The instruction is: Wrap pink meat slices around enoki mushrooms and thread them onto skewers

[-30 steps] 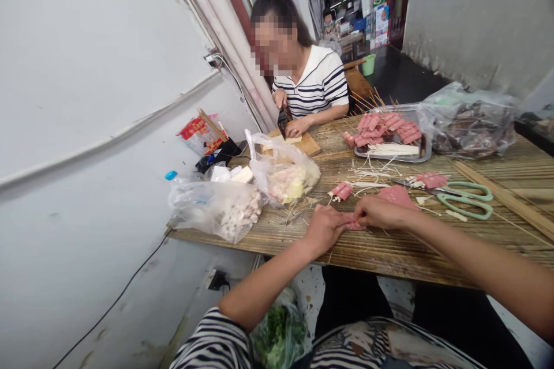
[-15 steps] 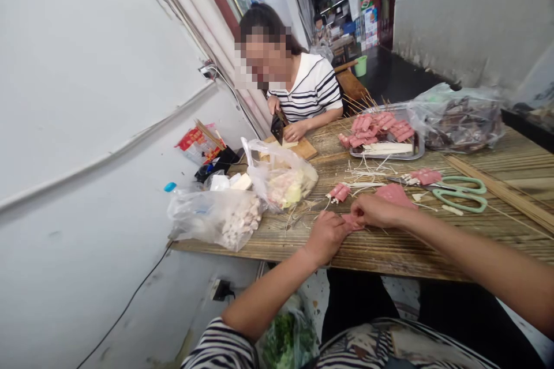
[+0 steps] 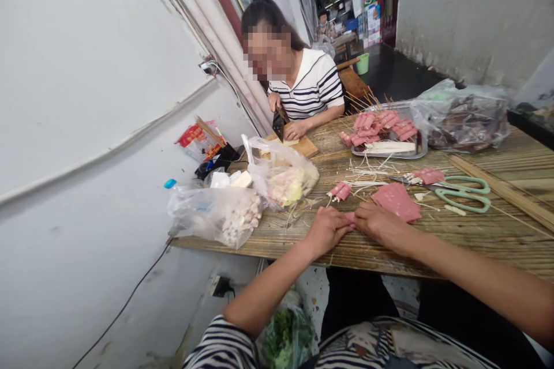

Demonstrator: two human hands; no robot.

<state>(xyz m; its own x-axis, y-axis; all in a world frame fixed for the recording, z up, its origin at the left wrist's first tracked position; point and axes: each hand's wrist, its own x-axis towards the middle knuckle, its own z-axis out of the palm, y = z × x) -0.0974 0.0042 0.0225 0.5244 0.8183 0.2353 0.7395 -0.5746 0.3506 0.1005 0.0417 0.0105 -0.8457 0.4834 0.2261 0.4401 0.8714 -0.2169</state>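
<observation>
Between my hands, at the near edge of the wooden table [image 3: 415, 251], lies a pink meat slice [image 3: 350, 217], mostly covered by my fingers. My left hand [image 3: 328, 228] is closed on its left end, and my right hand [image 3: 381, 222] is closed on its right side. Just beyond my right hand rests a flat stack of pink meat slices [image 3: 396, 202]. Behind my hands sit finished meat rolls [image 3: 340, 191] with white enoki ends sticking out. Loose enoki mushrooms [image 3: 367, 168] are strewn past them. Whether enoki lies inside the slice I hold is hidden.
Green-handled scissors [image 3: 465, 193] lie at right beside bamboo skewers [image 3: 502, 187]. A tray [image 3: 422, 147] of skewered rolls and a dark-filled bag [image 3: 467, 121] stand behind. Plastic food bags [image 3: 216, 213] are at left. Across the table, a person [image 3: 305, 86] cuts on a board [image 3: 309, 147] with a cleaver.
The slice under my fingers has gone from partly spread out to a narrow shape mostly hidden. My right hand has turned lower over it, uncovering more of the stack. The view shifted slightly.
</observation>
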